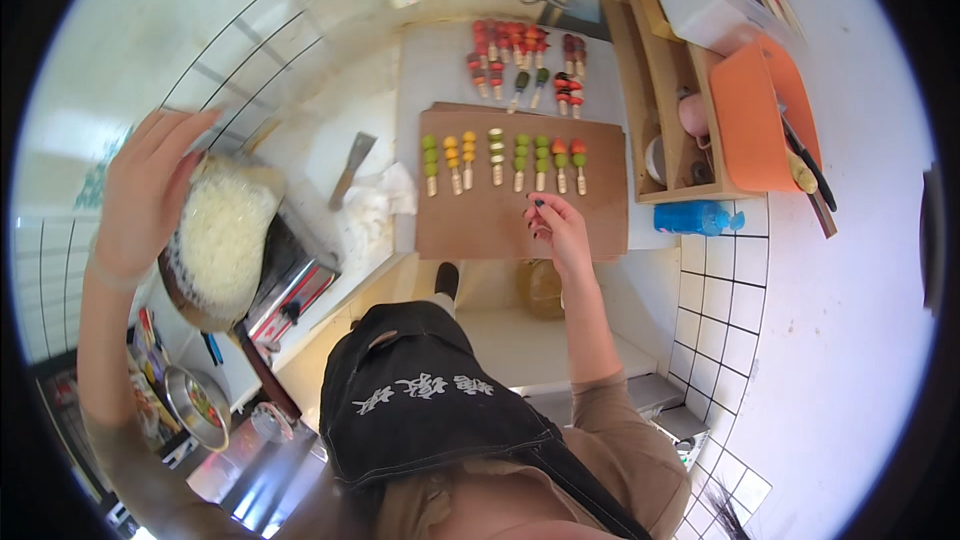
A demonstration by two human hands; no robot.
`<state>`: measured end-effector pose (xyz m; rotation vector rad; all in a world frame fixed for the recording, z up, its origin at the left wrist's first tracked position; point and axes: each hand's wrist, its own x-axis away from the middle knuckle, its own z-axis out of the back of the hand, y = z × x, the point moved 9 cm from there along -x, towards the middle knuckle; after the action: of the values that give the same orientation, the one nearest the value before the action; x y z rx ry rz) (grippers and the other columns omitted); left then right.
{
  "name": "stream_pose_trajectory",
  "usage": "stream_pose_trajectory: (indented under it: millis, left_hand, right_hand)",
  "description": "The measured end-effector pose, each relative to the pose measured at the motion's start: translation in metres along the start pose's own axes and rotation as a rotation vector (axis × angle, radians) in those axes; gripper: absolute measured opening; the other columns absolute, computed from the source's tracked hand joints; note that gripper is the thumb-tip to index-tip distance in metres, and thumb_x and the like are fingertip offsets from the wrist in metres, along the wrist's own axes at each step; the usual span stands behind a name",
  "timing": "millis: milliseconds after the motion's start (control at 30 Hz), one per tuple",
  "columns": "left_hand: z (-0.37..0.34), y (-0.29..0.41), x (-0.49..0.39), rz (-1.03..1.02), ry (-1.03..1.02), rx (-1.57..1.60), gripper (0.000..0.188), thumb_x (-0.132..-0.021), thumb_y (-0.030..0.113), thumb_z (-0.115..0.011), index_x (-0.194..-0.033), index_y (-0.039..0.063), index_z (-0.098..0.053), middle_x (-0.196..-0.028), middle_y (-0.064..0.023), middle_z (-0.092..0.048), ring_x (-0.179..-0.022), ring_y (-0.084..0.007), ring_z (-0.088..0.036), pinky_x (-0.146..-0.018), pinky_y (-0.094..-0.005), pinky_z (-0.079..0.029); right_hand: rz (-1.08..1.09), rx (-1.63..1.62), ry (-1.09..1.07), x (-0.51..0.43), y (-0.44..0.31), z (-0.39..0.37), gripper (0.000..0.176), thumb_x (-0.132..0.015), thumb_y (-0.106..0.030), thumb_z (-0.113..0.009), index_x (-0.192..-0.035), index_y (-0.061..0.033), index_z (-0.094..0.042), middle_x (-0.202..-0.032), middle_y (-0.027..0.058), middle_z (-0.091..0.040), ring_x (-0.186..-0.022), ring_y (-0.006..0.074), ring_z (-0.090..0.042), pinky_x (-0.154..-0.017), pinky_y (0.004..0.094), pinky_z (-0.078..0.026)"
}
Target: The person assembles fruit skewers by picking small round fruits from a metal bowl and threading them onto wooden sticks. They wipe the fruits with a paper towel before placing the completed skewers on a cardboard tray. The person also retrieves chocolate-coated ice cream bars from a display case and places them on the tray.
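Note:
My left hand [150, 180] is raised at the left over a pan [199, 311] of pale, foaming, bubbling liquid [229, 232]. Its fingers stretch forward and the thumb lies below them; whether anything is between them is hidden. My right hand [556, 223] hovers at the front of a brown mat [487, 221], with bent fingers apart and nothing visible in them. Just beyond it lie green fruit skewers [520, 154] and strawberry-topped skewers [559, 154]. Farther left on the mat are a skewer with white slices [496, 150], orange-yellow skewers [451, 154] and another green skewer [429, 154].
Red fruit skewers [514, 37] lie behind the mat. A scraper [352, 169] and crumpled white cloth [375, 202] rest between pan and mat. A wooden shelf [626, 75], orange holder [750, 127] with a knife, and blue bottle [686, 218] stand right. A metal bowl [180, 382] sits lower left.

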<state>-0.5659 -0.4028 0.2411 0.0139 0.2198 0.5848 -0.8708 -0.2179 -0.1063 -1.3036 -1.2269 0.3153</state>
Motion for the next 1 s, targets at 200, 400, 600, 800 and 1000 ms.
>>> stream_pose_trajectory:
  millis: [200, 400, 600, 800, 1000]
  left_hand:
    - [0.069, -0.082, 0.380, 0.863, 0.250, 0.086, 0.030, -0.078, -0.007, -0.053, -0.106, 0.003, -0.059, -0.097, -0.0115, -0.061, -0.085, -0.0184, -0.059, -0.071, -0.0281, -0.046]
    - [0.009, -0.111, 0.688, 1.428, 0.376, 0.228, 0.016, -0.087, 0.009, -0.050, -0.080, 0.000, -0.061, -0.061, -0.0092, -0.059, -0.057, -0.0175, -0.060, -0.054, -0.0290, -0.045]
    - [-0.053, -0.153, 0.841, 1.653, 0.467, 0.360, 0.016, -0.086, 0.013, -0.049, -0.088, 0.004, -0.062, -0.066, -0.0110, -0.062, -0.061, -0.0232, -0.063, -0.059, -0.0338, -0.049]
    - [-0.066, -0.269, 0.868, 1.493, 0.666, 0.281, 0.023, -0.080, 0.009, -0.058, -0.103, 0.005, -0.059, -0.081, -0.0128, -0.065, -0.076, -0.0254, -0.064, -0.068, -0.0349, -0.049]
    - [-0.060, -0.248, 0.892, 1.489, 0.832, 0.463, 0.025, -0.081, 0.004, -0.058, -0.105, 0.003, -0.060, -0.087, -0.0134, -0.065, -0.078, -0.0226, -0.064, -0.068, -0.0308, -0.050]
  right_hand:
    - [0.136, 0.257, -0.201, 0.047, -0.005, -0.160, 0.024, -0.086, -0.009, -0.053, -0.108, -0.0027, -0.059, -0.082, 0.0028, -0.062, -0.071, 0.0080, -0.055, -0.060, 0.0210, -0.043]
    - [0.348, 0.572, -0.505, 0.131, 0.004, -0.347, 0.009, -0.087, -0.010, -0.055, -0.093, -0.0044, -0.060, -0.073, 0.0008, -0.059, -0.065, 0.0046, -0.052, -0.055, 0.0164, -0.038]
    - [0.350, 0.978, -1.035, 0.275, 0.096, -0.616, 0.010, -0.087, -0.008, -0.054, -0.088, 0.0001, -0.061, -0.074, 0.0024, -0.060, -0.069, 0.0090, -0.056, -0.062, 0.0210, -0.043]
    - [0.766, 1.254, -1.428, 0.337, 0.342, -0.867, 0.023, -0.082, -0.023, -0.061, -0.094, -0.0027, -0.064, -0.077, 0.0103, -0.066, -0.067, 0.0175, -0.063, -0.063, 0.0278, -0.049]
    - [0.480, 1.629, -1.039, 0.326, 0.534, -0.976, 0.042, -0.069, -0.038, -0.068, -0.086, -0.0001, -0.067, -0.085, 0.0155, -0.067, -0.077, 0.0247, -0.066, -0.069, 0.0357, -0.051]
